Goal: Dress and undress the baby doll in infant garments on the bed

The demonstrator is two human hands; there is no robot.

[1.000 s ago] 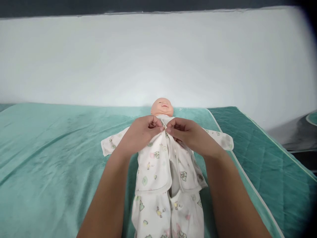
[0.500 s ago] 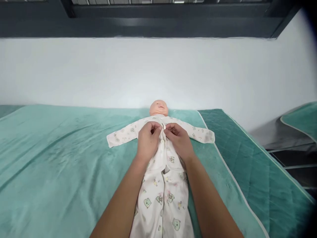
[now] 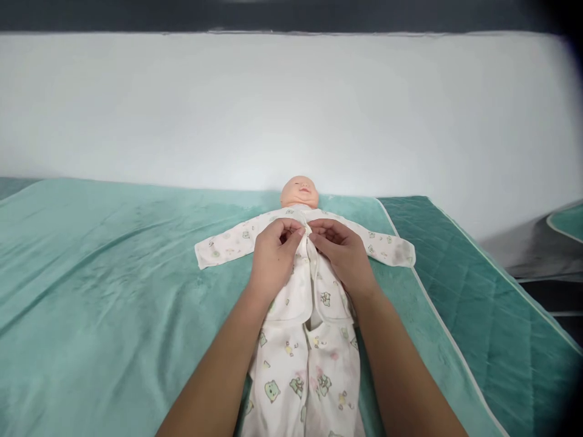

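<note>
A baby doll (image 3: 299, 192) lies on its back, its head toward the wall and both sleeves stretched out sideways. It wears a white printed jacket (image 3: 291, 300) over white printed trousers (image 3: 282, 376). At the chest, my left hand (image 3: 277, 252) pinches the left front edge of the jacket between thumb and fingers. Opposite it, my right hand (image 3: 341, 249) pinches the right front edge, its fingertips almost meeting the left ones. Below my hands the jacket front hangs parted. Any fastener between the fingertips is hidden.
A light green blanket (image 3: 113, 291) with some creases spreads under the doll. Darker quilted green bedding (image 3: 478, 291) lies to the right. Behind stands a white wall (image 3: 204, 109) with a dark beam (image 3: 273, 15) across it. Another green cloth (image 3: 569, 221) shows at the far right.
The view has tilted down and shifted a little left, so the beam sits higher. Both hands stay pinched at the jacket front, and the lower jacket edges lie slightly farther apart.
</note>
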